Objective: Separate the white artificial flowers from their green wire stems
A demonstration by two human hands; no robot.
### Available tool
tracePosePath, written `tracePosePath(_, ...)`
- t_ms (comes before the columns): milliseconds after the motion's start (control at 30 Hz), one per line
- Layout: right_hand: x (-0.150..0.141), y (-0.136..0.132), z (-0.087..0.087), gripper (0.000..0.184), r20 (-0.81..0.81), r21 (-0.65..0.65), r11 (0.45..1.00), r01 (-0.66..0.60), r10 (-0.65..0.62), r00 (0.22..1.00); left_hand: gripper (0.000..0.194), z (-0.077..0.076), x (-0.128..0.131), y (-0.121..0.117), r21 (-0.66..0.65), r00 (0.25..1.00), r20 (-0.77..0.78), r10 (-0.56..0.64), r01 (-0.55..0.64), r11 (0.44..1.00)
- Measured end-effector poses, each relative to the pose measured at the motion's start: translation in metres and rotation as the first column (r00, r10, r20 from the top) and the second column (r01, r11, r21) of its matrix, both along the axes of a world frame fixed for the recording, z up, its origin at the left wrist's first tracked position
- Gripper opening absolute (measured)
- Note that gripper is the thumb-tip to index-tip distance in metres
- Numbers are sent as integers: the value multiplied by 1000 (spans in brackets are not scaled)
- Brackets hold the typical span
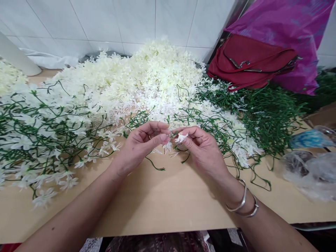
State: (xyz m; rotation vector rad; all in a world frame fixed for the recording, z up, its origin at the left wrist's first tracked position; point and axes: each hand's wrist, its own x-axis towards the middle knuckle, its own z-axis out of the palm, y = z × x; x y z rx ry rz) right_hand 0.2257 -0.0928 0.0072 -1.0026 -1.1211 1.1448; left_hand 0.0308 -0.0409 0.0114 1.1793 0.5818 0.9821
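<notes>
Two bare hands meet at the centre of the frame, their fingertips nearly together. The left hand [145, 143] pinches thumb to fingers on a thin green stem [174, 134]; the right hand [204, 148] has thumb and forefinger closed on a small white flower [181, 138], just right of the frame's middle. The short visible length of stem lies roughly sideways across the picture, its long axis running from the left fingertips toward the flower. One petal tip points right; the right thumb covers part of the bloom, so its full facing cannot be told. Two bangles [244, 201] circle the right wrist.

Below the left hand, a loose green stem [154, 165] slants down to the right on the tabletop [162, 203]. Just beyond the fingers, white blossoms and green stems lie mixed. At the left of the frame spreads a heap of stemmed flowers [52, 129], their stems running in many directions. A pile of pale blossoms [157, 70] rises at upper centre against a tiled wall [136, 21]. Green stems [267, 112] bunch at right, below a red bag [257, 59] and purple plastic [294, 31].
</notes>
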Motion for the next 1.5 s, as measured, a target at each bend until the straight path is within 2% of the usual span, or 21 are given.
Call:
tracePosePath(167, 0, 0, 1, 8, -26, -2, 999, -46, 46, 999, 18, -2, 2, 1, 232, 974, -191, 122, -76, 970)
tracePosePath(300, 0, 0, 2, 12, -16, -23, 999, -49, 49, 999, 14, -5, -1, 3, 372, 930, -315, 189, -62, 926)
tracePosePath(367, 0, 0, 2, 14, 10, -49, 998, -30, 30, 999, 13, -6, -3, 4, 484, 894, -373, 249, -42, 874)
tracePosePath(467, -1, 0, 2, 18, 59, -82, 997, -8, 13, 998, 13, -6, -5, 4, 662, 819, -443, 365, 24, 749)
tracePosePath(567, 0, 0, 3, 23, 53, -84, 996, -1, 6, 999, 17, -2, -5, 2, 755, 779, -450, 437, 71, 652)
tracePosePath(633, 1, 0, 4, 25, 59, -88, 996, 15, -10, 998, 17, 0, -5, 2, 779, 769, -441, 463, 73, 622)
tracePosePath(867, 4, -1, 4, 21, 141, -76, 997, -1, 12, 990, 11, 1, -7, 2, 787, 775, -440, 454, 89, 610)
tracePosePath(1200, 2, 0, 10, 42, 169, -199, 979, -45, 80, 982, 12, 2, -9, 4, 828, 782, -456, 425, 198, 525)
tracePosePath(1400, 6, 0, 12, 38, 189, -269, 958, -99, 153, 970, 11, 0, -10, 4, 810, 767, -502, 400, 255, 528)
tracePosePath(1500, 8, 1, 10, 37, 233, -274, 955, -116, 183, 955, 12, -2, -10, 5, 790, 762, -527, 377, 275, 548)
